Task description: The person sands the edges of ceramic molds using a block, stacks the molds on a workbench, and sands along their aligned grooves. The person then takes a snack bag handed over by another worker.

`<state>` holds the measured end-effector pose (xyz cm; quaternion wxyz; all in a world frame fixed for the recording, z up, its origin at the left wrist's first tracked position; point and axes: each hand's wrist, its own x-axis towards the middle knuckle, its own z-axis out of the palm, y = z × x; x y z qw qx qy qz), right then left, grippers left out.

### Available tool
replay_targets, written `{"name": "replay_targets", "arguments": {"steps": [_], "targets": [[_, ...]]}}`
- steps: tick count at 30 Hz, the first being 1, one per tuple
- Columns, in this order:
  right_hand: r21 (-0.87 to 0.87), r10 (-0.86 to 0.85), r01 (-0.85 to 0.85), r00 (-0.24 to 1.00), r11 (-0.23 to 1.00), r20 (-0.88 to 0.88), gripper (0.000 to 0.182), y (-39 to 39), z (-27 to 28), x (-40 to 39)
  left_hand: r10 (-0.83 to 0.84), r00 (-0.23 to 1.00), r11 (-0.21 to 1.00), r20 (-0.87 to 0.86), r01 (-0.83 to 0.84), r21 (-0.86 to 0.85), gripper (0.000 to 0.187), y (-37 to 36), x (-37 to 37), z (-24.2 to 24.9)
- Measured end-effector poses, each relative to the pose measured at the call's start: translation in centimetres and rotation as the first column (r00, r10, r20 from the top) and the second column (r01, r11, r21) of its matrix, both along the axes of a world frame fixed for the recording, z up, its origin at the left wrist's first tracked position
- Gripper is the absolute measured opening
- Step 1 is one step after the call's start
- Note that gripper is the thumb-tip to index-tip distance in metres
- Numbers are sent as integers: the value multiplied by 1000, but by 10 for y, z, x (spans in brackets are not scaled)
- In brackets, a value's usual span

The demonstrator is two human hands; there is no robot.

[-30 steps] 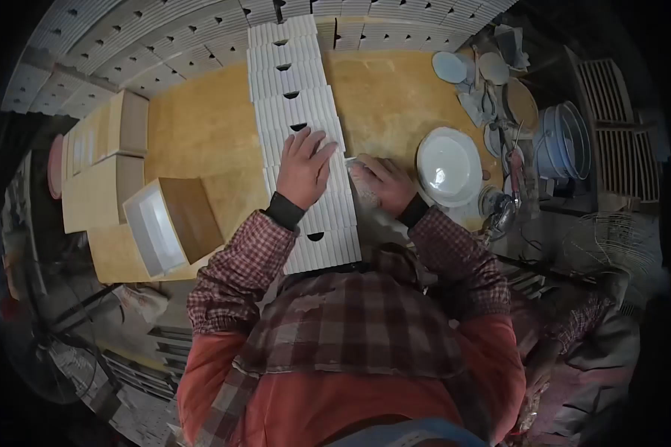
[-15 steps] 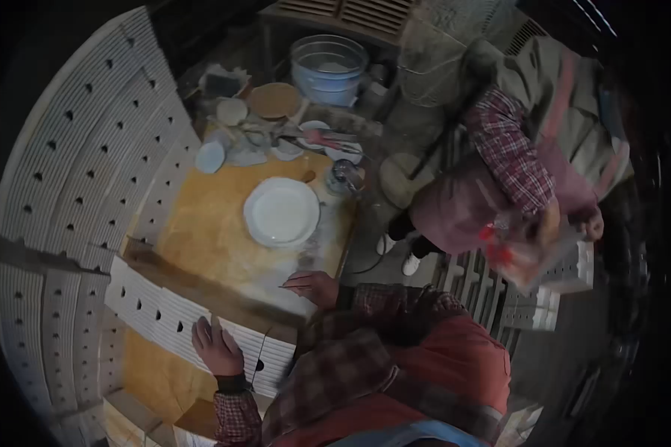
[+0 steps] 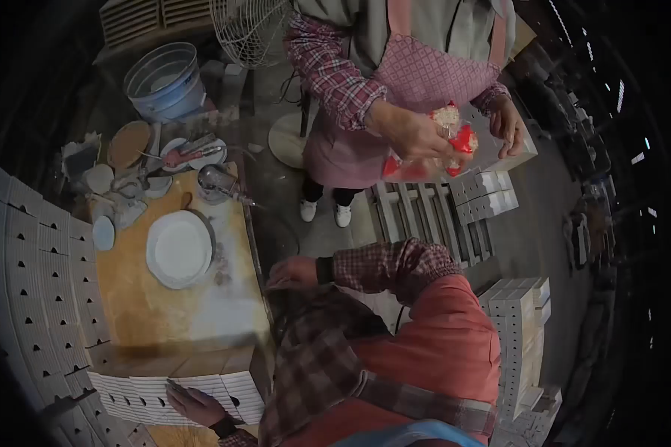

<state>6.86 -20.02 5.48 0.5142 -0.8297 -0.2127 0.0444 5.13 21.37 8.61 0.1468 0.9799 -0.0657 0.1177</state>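
Head view, the only view. The left hand lies flat on a row of white cartons at the near edge of the desk; its fingers are spread and pressed down on the carton tops, pinching nothing. The row runs across the desk edge, with flattened perforated carton stacks banked along the far-left side.

The right hand rests at the right-hand edge of the desk, beside a dusty patch. Its fingers look curled loosely inward; whether they grip anything cannot be told, as the sleeve and scarf hide part of the hand.

A white plate sits on the desk, well apart from both hands. Beyond it stand a glass jar, small dishes and tools, and a blue tub.

A second person stands opposite, holding a red-and-clear bag in both hands. More white boxes are stacked on the floor to the right.

Risks, as judged: the carton row overhangs close to the desk edge, and uneven pressure from the one flat hand could tip or slide units off. The wearer's head is turned away from the cartons, so the hand works unwatched. The plate sits near the cluttered tools; a sweep of the right arm could knock it.
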Motion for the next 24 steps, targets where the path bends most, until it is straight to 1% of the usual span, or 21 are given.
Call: {"name": "replay_targets", "arguments": {"steps": [2,3,5,6,8,9,11,12,13,14,15,16,17,18,19,20,21,22,23,24], "targets": [[-98,-113,124,988,987,108,18,-16,6,37,72,997,995,2,-71,-66,44,9,3,-13],[-9,-246,251,955,968,164,19,-14,8,59,52,999,998,-12,-52,-26,44,6,5,-10],[59,-256,250,946,967,199,18,-11,18,67,139,990,990,-29,-139,13,44,1,3,-6],[174,-208,180,965,968,157,16,3,19,61,31,999,999,21,-32,31,43,9,2,-14],[71,-6,1,997,997,76,15,32,10,39,106,994,994,-13,-106,28,44,6,2,-12],[113,135,-143,988,983,77,17,42,8,30,96,995,995,-15,-97,-36,47,2,0,-8],[91,54,-57,998,994,44,18,48,2,21,82,996,997,-18,-82,-7,46,16,2,-20],[141,-13,8,999,990,35,19,42,12,28,15,1000,999,12,-14,-44,45,5,3,-9],[129,-176,163,979,978,101,19,34,4,32,38,999,999,18,-39,26,43,1,0,-10],[147,-196,186,979,972,58,22,29,9,41,110,994,994,-2,-110,-15,44,0,-1,-10],[87,-152,145,985,986,83,24,35,13,45,86,996,959,40,-71,-275,45,-13,0,-4],[36,-96,93,989,995,109,27,48,20,51,144,989,986,46,-139,-97,46,-8,-3,-8],[20,-24,23,998,1000,51,32,71,34,46,164,986,986,-19,-165,-35,46,-9,-2,-2],[-2,47,-47,994,999,98,34,89,41,36,79,997,990,-10,-80,-116,47,-19,3,15],[-24,96,-93,982,995,161,35,102,47,33,140,990,983,0,-139,-123,48,-20,2,19],[25,41,-45,993,999,115,38,103,46,39,160,987,983,5,-159,-90,49,-16,0,15],[58,-24,21,998,998,51,40,106,43,41,141,990,979,-13,-141,-146,49,-17,2,20],[72,9,-11,999,997,34,40,117,40,44,171,985,978,-13,-171,-119,49,-12,-3,22],[79,-92,87,994,993,58,34,115,41,52,161,987,979,-7,-161,-126,50,-15,0,17],[67,-210,204,972,977,101,28,102,46,59,132,989,973,-63,-141,-185,49,-15,5,25]]}}
